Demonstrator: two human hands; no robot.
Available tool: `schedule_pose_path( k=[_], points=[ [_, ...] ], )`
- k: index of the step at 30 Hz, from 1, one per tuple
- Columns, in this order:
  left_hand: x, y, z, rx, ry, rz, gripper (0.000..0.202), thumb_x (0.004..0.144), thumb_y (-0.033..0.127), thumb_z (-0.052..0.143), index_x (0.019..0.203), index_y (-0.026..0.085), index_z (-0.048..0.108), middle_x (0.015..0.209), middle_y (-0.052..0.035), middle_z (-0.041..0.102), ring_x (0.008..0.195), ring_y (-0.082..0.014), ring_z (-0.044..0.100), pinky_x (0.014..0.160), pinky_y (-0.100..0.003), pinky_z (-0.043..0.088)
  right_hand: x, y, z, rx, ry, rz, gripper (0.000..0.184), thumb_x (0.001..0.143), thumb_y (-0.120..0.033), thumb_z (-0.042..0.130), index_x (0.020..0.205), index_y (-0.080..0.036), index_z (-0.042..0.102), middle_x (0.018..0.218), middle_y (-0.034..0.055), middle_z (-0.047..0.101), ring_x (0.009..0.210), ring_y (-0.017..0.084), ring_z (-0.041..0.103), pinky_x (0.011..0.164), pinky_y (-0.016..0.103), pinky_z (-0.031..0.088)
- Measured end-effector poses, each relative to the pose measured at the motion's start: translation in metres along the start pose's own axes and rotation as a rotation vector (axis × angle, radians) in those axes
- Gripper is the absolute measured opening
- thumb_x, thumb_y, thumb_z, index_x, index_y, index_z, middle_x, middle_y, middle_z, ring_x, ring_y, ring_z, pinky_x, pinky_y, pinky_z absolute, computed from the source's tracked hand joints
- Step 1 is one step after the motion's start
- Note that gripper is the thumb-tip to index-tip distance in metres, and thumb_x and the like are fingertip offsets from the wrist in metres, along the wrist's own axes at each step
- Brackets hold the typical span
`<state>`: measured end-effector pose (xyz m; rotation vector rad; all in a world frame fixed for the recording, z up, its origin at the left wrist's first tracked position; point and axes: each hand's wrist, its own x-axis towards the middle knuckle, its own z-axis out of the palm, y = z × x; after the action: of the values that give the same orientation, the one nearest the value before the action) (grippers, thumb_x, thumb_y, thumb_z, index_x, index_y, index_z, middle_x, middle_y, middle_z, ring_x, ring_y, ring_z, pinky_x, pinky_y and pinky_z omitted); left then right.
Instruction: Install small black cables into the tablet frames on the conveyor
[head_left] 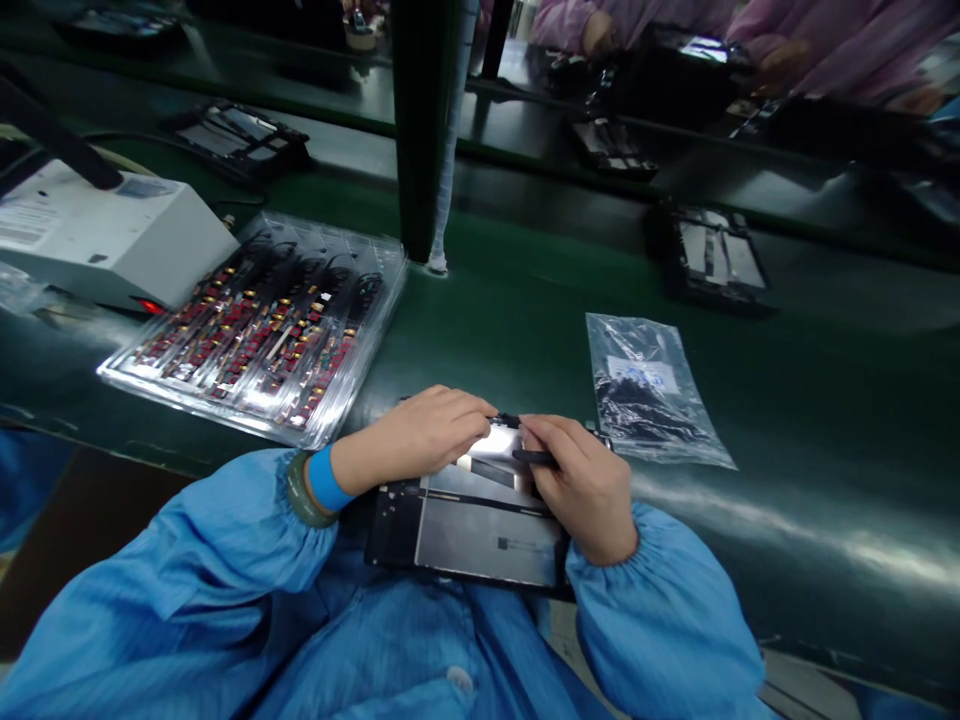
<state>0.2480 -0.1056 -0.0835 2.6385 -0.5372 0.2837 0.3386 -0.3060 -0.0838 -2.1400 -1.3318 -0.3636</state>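
An opened tablet [480, 535] lies in front of my body at the bench's near edge, its silvery inside facing up. My left hand [424, 432] is closed over its far edge, fingers together and fingertips near a small dark part. What is under those fingers is hidden. My right hand [589, 485] is closed in a pinch at the far right part of the tablet. A black stick-like tool [534, 457] pokes out from the right fingers; the rest of it is covered.
To the left, a clear plastic tray [360, 345] holds several circuit boards, beside a white box-shaped device [142, 235]. A zip bag [652, 390] with black pieces lies to the right. Behind stand a dark post [424, 130] and another opened tablet [712, 255]. Co-workers in pink sleeves [847, 45] sit opposite.
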Motion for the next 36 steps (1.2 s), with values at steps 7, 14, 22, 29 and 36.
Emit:
schedule_pose_path(
  k=[7, 14, 22, 29, 36],
  points=[
    [0.0, 0.001, -0.001, 0.008, 0.025, 0.009, 0.015, 0.095, 0.018, 0.043, 0.097, 0.013, 0.057, 0.115, -0.0095, 0.064, 0.107, -0.0211, 0.058, 0.089, -0.037, 0.047, -0.005, 0.004, 0.002, -0.117, -0.081, -0.104, 0.025, 0.086, -0.007, 0.052, 0.105, -0.014, 0.065, 0.1, 0.0076, 0.07, 0.086, 0.021, 0.065, 0.076, 0.029, 0.05],
    [0.001, 0.001, 0.0, 0.013, 0.016, -0.001, 0.017, 0.096, 0.019, 0.041, 0.095, 0.014, 0.057, 0.115, -0.009, 0.064, 0.107, -0.0205, 0.058, 0.089, -0.036, 0.046, -0.009, 0.002, -0.002, -0.187, -0.145, -0.161, 0.026, 0.085, -0.005, 0.051, 0.105, -0.013, 0.066, 0.104, 0.0089, 0.069, 0.085, 0.021, 0.063, 0.072, 0.03, 0.047],
    [0.003, 0.001, -0.003, 0.121, -0.115, 0.05, 0.021, 0.093, 0.012, 0.042, 0.11, 0.015, 0.055, 0.133, -0.0084, 0.056, 0.115, -0.0209, 0.054, 0.087, -0.035, 0.043, -0.006, 0.003, -0.002, -0.189, -0.145, -0.17, 0.024, 0.088, -0.008, 0.049, 0.104, -0.012, 0.066, 0.103, 0.0097, 0.069, 0.084, 0.02, 0.061, 0.072, 0.03, 0.046],
    [0.007, 0.004, -0.005, 0.181, -0.165, 0.093, 0.016, 0.094, 0.017, 0.045, 0.105, 0.017, 0.057, 0.133, -0.0066, 0.056, 0.114, -0.0222, 0.055, 0.084, -0.037, 0.042, -0.006, -0.001, -0.01, -0.214, -0.187, -0.209, 0.025, 0.095, -0.012, 0.043, 0.107, -0.007, 0.063, 0.097, 0.0114, 0.068, 0.079, 0.021, 0.057, 0.067, 0.031, 0.044],
    [0.006, 0.002, -0.002, 0.086, -0.147, 0.016, 0.039, 0.092, 0.008, 0.04, 0.13, 0.015, 0.044, 0.129, -0.0107, 0.059, 0.119, -0.0191, 0.053, 0.087, -0.034, 0.044, -0.008, -0.004, -0.021, -0.254, -0.269, -0.197, 0.03, 0.096, -0.008, 0.034, 0.112, -0.007, 0.06, 0.088, 0.0101, 0.066, 0.075, 0.02, 0.056, 0.066, 0.031, 0.042]
  ],
)
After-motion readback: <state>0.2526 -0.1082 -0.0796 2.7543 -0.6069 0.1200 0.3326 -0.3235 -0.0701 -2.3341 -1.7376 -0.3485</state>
